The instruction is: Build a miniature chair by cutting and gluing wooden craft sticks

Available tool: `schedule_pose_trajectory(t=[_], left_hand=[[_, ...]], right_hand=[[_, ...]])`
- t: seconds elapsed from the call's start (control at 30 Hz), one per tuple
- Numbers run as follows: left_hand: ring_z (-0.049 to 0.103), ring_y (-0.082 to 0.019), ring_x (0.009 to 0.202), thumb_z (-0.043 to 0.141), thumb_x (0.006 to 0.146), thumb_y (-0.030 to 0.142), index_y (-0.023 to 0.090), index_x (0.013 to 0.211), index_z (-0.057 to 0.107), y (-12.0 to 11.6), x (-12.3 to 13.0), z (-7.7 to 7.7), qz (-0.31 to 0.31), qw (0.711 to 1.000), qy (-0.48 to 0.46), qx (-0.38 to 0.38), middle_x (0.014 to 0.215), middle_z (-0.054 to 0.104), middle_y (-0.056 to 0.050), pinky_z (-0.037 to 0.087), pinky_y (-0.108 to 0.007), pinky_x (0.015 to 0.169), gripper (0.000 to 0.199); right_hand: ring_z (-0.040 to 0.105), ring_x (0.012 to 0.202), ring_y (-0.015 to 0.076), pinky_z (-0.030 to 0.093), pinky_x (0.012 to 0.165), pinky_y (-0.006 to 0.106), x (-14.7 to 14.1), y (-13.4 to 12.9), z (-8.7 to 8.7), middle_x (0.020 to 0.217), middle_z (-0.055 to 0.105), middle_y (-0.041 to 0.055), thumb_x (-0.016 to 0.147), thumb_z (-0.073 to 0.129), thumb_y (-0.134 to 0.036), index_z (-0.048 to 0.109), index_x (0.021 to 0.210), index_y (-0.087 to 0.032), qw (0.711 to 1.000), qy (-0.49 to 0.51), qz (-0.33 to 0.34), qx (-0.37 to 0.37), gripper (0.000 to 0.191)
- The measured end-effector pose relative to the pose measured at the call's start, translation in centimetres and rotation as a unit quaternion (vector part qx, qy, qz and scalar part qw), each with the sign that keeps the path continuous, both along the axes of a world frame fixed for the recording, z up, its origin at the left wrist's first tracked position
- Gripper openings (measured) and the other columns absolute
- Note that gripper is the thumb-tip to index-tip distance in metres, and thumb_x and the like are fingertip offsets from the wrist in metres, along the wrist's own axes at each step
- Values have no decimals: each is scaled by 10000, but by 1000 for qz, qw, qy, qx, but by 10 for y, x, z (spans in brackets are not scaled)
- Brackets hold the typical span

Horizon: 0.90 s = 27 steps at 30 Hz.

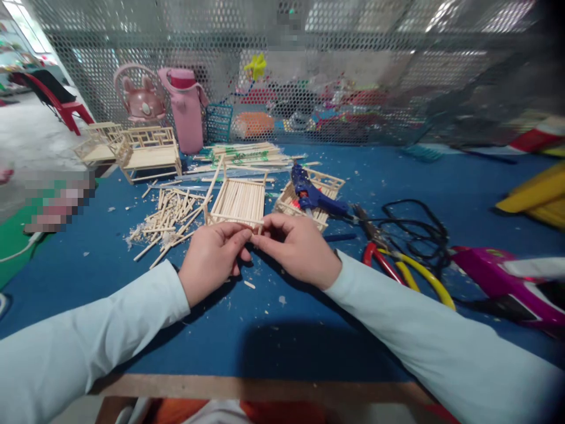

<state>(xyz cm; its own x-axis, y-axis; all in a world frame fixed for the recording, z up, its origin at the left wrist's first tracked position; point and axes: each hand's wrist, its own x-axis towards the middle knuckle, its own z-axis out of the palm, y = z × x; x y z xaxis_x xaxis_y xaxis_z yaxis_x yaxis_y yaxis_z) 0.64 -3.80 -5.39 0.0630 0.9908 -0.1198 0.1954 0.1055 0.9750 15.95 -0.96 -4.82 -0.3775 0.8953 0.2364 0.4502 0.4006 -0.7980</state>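
A miniature chair frame of thin wooden sticks (238, 199), with a flat slatted seat and short corner posts, stands in the middle of the blue table. My left hand (213, 257) pinches at the near edge of this frame, thumb and forefinger pressed together. Against it, fingertip to fingertip, my right hand (302, 246) is closed at the near right corner. The fingers hide the exact spot they grip. Just behind my right hand, a blue glue gun (315, 195) lies on a second stick piece (289, 203).
Cut stick pieces (172, 215) lie heaped at left. Finished miniature benches (150, 154) and a pink bottle (188, 115) stand behind. Long sticks (247, 154) lie at the back. Pliers with red and yellow handles (426, 277), a black cord (410, 227) and a magenta tool (498, 277) are at right.
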Motion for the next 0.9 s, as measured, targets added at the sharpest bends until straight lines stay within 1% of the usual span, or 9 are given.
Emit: schedule_pose_trajectory(t=[0.13,0.23,0.37,0.47,0.6,0.67,0.77,0.8,0.9], left_hand=[[454,-31,310,506,877,246,114,930,677,2,0,-5,-9,1000,9,-1,525,591,38,326,-119,308,222],[450,-36,315,487,877,258,123,952,677,4,0,-9,-12,1000,23,14,542,595,31,311,-127,311,245],[451,-44,340,486,870,257,140,959,691,7,-1,-12,-14,998,40,53,542,589,30,332,-140,347,253],[460,-54,367,493,867,265,154,959,707,8,0,-13,-13,994,67,90,549,584,29,346,-152,373,258],[490,-74,397,478,875,274,168,924,728,12,-1,-14,-20,982,125,141,576,621,12,381,-172,416,276],[536,-97,437,473,876,279,171,933,732,12,-5,-11,-18,972,163,166,597,656,-6,416,-191,466,286],[642,-161,620,489,868,311,172,1021,718,0,-16,-2,6,957,214,196,694,721,-47,472,-240,626,308],[662,-183,690,497,863,326,170,1036,715,-8,-21,1,19,953,227,201,740,736,-64,476,-261,685,319],[674,-232,783,495,861,363,154,1025,719,-41,-38,5,64,945,252,197,842,749,-100,461,-307,742,348]], right_hand=[[441,528,90,353,514,224,-2,0,-2,564,525,-28,754,601,-283,566,623,-166,1000,-13,-10,18,179],[451,542,102,360,534,236,-4,1,-3,570,534,-24,755,586,-283,555,617,-175,999,-28,-22,28,178],[454,546,114,363,550,250,-4,2,-4,560,533,-25,745,572,-285,557,620,-179,998,-41,-41,14,164],[454,542,119,356,545,254,-4,4,-5,547,537,-21,721,572,-284,558,607,-177,998,-40,-42,13,157],[459,534,117,361,538,251,-6,8,-6,549,558,-13,699,573,-304,571,600,-173,999,-28,-41,16,165],[452,520,112,360,527,246,-7,9,-6,537,557,-15,691,579,-319,569,594,-174,999,-21,-43,18,174],[445,503,108,364,522,245,-9,10,-5,511,551,-22,672,597,-318,570,586,-173,999,-18,-45,15,171],[450,503,108,370,529,246,-9,11,-5,512,555,-21,665,603,-310,574,587,-171,999,-19,-45,11,163],[481,526,109,393,563,250,-10,12,-7,549,587,-13,652,615,-289,591,614,-163,999,-17,-46,-5,133]])
